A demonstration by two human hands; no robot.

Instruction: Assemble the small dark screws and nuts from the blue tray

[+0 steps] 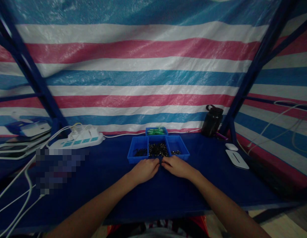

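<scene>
My left hand [146, 169] and my right hand [176, 165] face each other just in front of the blue bins, fingertips a small gap apart. Both are closed in a pinch; whatever sits between the fingers is too small to make out. Behind them stand a left blue bin [130, 152] with some dark thin pieces [140, 152], a middle bin heaped with small dark and shiny parts [157, 148], and a right blue bin [179, 142] with a few small metallic parts [175, 152]. Farther back, another blue bin [156, 134] holds green-wrapped items [155, 131].
A white power strip [81, 142] with plugs and cables lies at the left, near stacked white-framed devices [21, 147]. At the right are a black bottle [212, 120], a small white case [231, 146] and a flat white object [237, 159]. Striped sheeting [143, 77] hangs behind the blue table [205, 155].
</scene>
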